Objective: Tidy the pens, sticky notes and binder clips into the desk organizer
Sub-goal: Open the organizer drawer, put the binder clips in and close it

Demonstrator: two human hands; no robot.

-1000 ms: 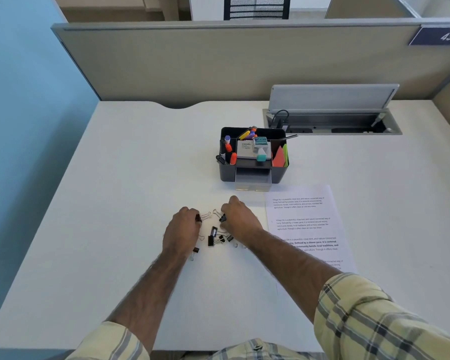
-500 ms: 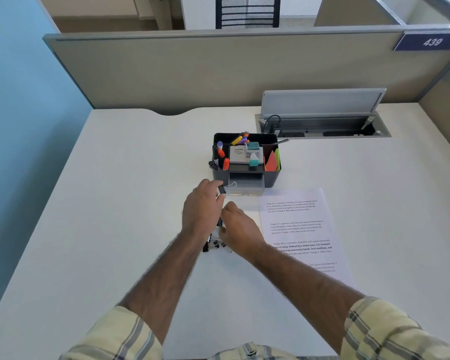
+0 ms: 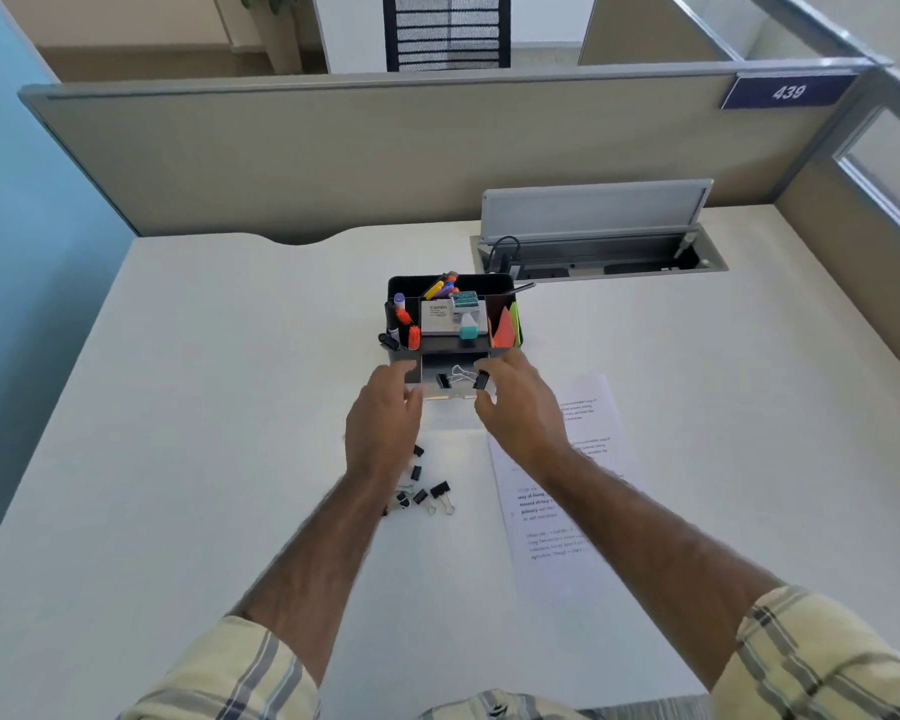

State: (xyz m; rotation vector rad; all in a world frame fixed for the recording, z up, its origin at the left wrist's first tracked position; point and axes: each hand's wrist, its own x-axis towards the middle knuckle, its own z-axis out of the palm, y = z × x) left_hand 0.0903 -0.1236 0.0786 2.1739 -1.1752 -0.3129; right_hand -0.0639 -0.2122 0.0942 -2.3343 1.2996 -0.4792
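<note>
The dark desk organizer [image 3: 500, 288] stands mid-desk, holding coloured pens [image 3: 441, 287], markers and sticky notes [image 3: 505, 324]. Its small front drawer [image 3: 450, 394] is pulled out, and a black binder clip [image 3: 442, 380] with silver handles lies in it. My right hand [image 3: 523, 413] is at the drawer's right side, pinching another black binder clip [image 3: 481, 380] over the drawer. At the drawer's left corner is my left hand [image 3: 385, 423], fingers apart and holding nothing. Several loose binder clips [image 3: 427, 493] lie on the desk behind my left wrist.
A printed paper sheet [image 3: 583, 459] lies to the right of the clips, partly under my right forearm. A cable box [image 3: 593, 252] with its lid raised sits behind the organizer on the right. Beige partition walls [image 3: 333, 153] close off the back and right.
Both hands have moved from the clip pile up to the organizer. The drawer now stands open with a clip in it, and my right hand carries another clip there.
</note>
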